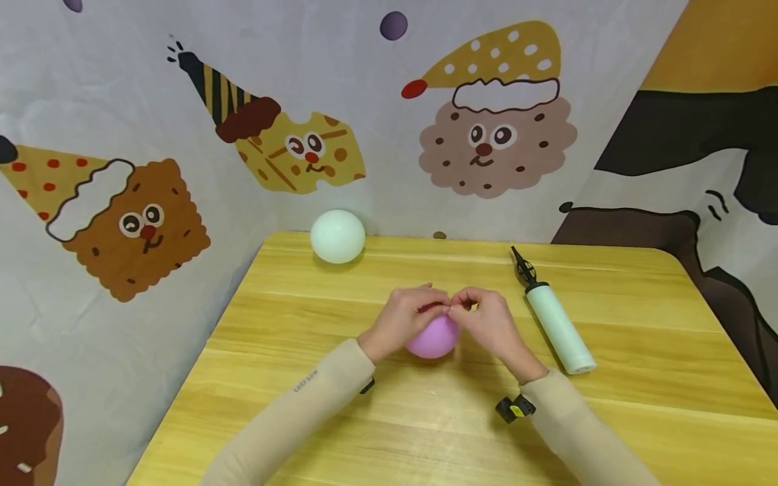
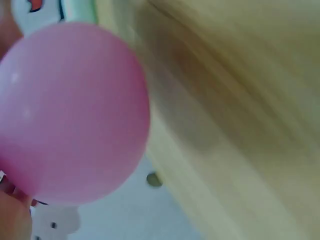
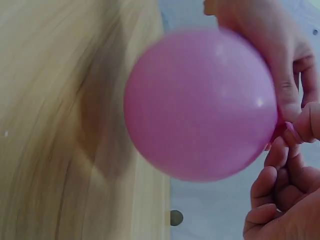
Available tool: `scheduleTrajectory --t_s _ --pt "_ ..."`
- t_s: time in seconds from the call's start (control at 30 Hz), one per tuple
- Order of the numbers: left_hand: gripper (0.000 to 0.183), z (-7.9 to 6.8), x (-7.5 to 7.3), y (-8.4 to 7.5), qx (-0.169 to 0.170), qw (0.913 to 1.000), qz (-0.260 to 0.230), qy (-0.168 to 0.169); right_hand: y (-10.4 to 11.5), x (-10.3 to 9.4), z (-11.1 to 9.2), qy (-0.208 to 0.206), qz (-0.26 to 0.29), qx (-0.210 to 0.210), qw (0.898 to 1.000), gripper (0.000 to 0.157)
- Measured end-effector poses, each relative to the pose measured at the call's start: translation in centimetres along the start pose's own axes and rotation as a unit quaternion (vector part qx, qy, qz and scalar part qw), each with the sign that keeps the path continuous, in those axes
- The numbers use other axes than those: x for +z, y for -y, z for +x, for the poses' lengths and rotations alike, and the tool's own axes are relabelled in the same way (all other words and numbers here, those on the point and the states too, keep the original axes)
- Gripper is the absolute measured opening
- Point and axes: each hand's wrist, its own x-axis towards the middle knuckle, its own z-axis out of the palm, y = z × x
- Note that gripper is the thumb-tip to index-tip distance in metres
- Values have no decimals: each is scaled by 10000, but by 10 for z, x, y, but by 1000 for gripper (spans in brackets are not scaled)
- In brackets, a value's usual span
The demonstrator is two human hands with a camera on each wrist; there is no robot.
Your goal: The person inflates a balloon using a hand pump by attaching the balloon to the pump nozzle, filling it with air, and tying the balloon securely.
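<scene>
A small, round pink balloon hangs below both hands near the middle of the table, its neck pointing up. My left hand pinches the neck from the left with thumb and fingers. From the other side my right hand pinches the rolled end of the neck, fingertips right against the left ones. In the right wrist view the inflated balloon shows whole, with the pink end between the right fingertips. The balloon covers most of the left hand in the left wrist view.
On the wooden table, a pale green balloon lies at the back left edge. A pale green hand pump with a black nozzle lies right of the right hand. Behind the table hangs a cloth printed with cartoon biscuits.
</scene>
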Motion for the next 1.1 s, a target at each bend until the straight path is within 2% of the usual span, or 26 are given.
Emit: scheduleTrajectory --t_s 0.07,0.13,0.2,0.27,0.43,0.7,1.1 --pt "15 -1 0 2 741 9957 535 -130 1 -1 1 89 86 179 9998 6" --pt "19 -1 0 4 1311 9864 953 -280 4 -2 2 178 195 336 9991 9" --pt "20 -1 0 4 1715 9766 1227 -422 6 -3 2 240 323 487 9980 11" --pt "19 -1 0 5 1903 9702 1387 -577 8 -4 2 306 442 637 9965 13" --pt "14 0 -1 4 2127 9586 1757 -705 10 -6 1 428 633 878 9932 17" --pt "16 -2 -5 3 2535 9325 2542 -398 8 -4 0 500 824 1036 9899 16" --pt "16 -8 -2 4 2578 9216 2876 -387 9 0 1 554 720 1089 9899 19"
